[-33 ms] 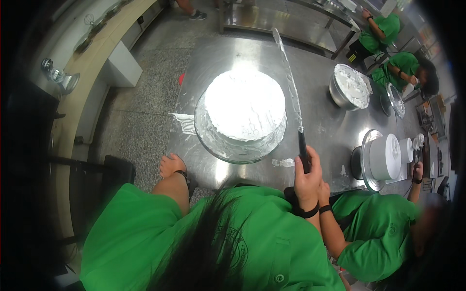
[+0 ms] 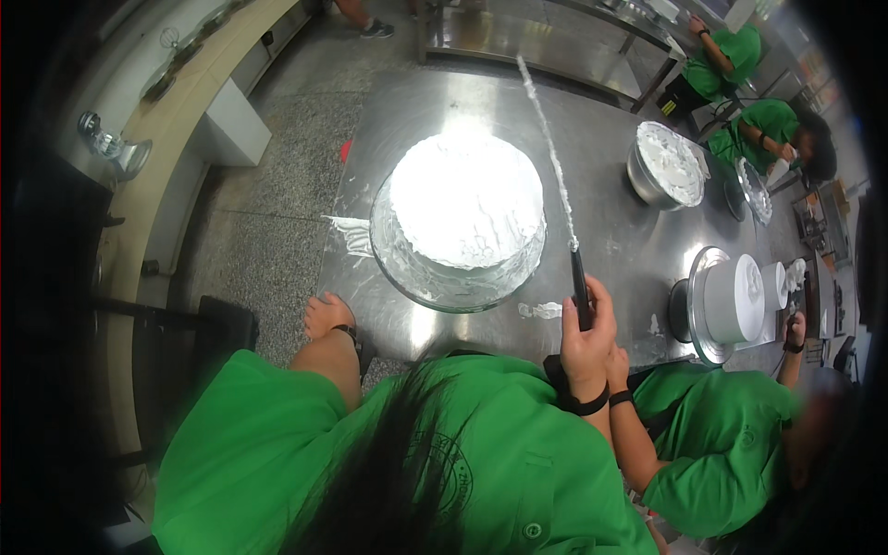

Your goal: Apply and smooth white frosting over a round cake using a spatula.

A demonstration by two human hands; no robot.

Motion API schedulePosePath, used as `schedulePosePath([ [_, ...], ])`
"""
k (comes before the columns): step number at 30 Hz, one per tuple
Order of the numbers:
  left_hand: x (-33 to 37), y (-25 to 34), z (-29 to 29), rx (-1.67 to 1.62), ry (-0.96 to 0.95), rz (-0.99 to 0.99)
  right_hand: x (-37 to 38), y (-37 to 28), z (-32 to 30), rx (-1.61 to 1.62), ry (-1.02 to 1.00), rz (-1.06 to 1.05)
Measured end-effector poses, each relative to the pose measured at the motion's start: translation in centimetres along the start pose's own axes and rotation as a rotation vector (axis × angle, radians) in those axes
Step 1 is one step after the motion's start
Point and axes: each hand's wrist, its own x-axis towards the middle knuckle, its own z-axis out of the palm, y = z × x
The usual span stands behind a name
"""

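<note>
My right hand (image 2: 589, 335) is closed round the black handle of a long icing spatula (image 2: 551, 153). Its narrow blade, smeared with white cream, points up and away, to the right of the cake and clear of it. A round cake (image 2: 468, 199) coated in white cream stands on a cream-smeared turntable (image 2: 453, 287); glare washes out much of its top. At the near left corner of the steel table, my left hand (image 2: 328, 316) holds nothing, its fingers loosely bent and slightly apart.
The steel table (image 2: 592, 305) bears cream smears. A metal bowl of cream (image 2: 668, 166) stands right of the cake. Beyond are a second turntable (image 2: 708, 310) with a white cake form (image 2: 735, 298) and a co-worker (image 2: 717, 444) close on my right. More people work farther back.
The spatula has turned a little in my right hand, so its blade shows more edge-on. My left hand and the cake have stayed put.
</note>
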Motion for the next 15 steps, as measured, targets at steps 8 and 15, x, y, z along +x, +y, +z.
schedulePosePath([
  [8,0.1,0.0,0.2,0.020,-0.024,-0.006,-0.4,1.2,0.3,-0.291,-0.060,-0.028],
  [15,0.2,-0.1,0.5,0.030,-0.022,-0.010,1.2,0.7,-1.2,0.540,-0.290,0.656],
])
